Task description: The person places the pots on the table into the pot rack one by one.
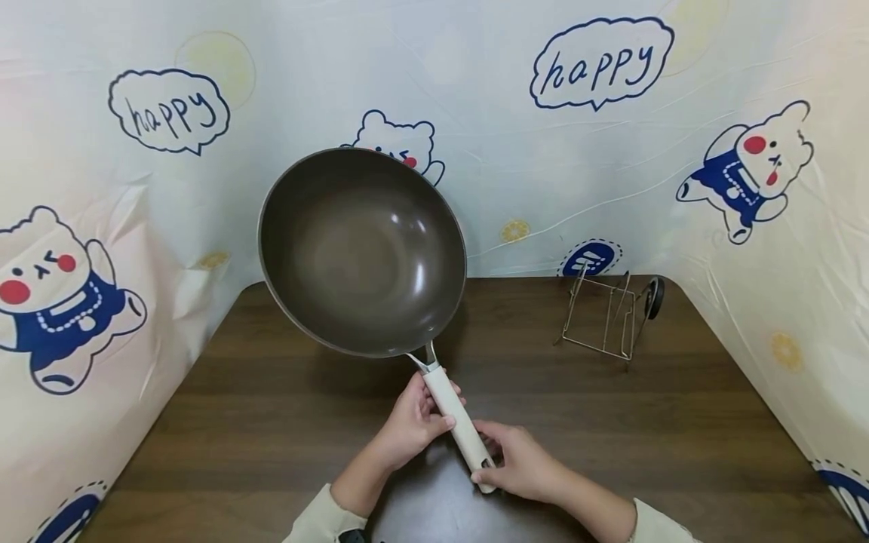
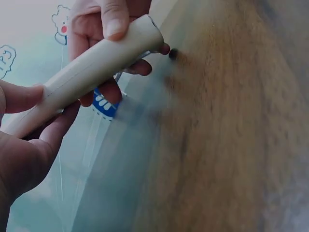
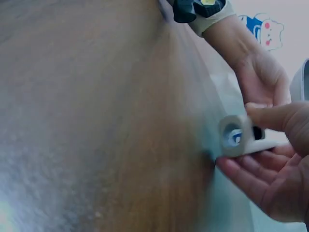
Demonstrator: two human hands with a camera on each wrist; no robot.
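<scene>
A deep brown wok (image 1: 360, 249) is held up above the table, its inside turned toward the head camera and its cream handle (image 1: 456, 422) slanting down to the right. My left hand (image 1: 414, 422) grips the handle close to the metal bracket, with the thumb on top. Near the handle's end, my right hand (image 1: 519, 460) pinches it between thumb and fingers. The left wrist view shows both hands on the handle (image 2: 91, 70). In the right wrist view, the handle's hollow end (image 3: 235, 135) faces the camera between my right thumb and fingers.
A wire rack (image 1: 600, 317) with a black round part (image 1: 654, 298) at its side stands at the table's back right. The wooden table (image 1: 271, 422) is bordered by a printed cloth (image 1: 489, 113) at the back and sides.
</scene>
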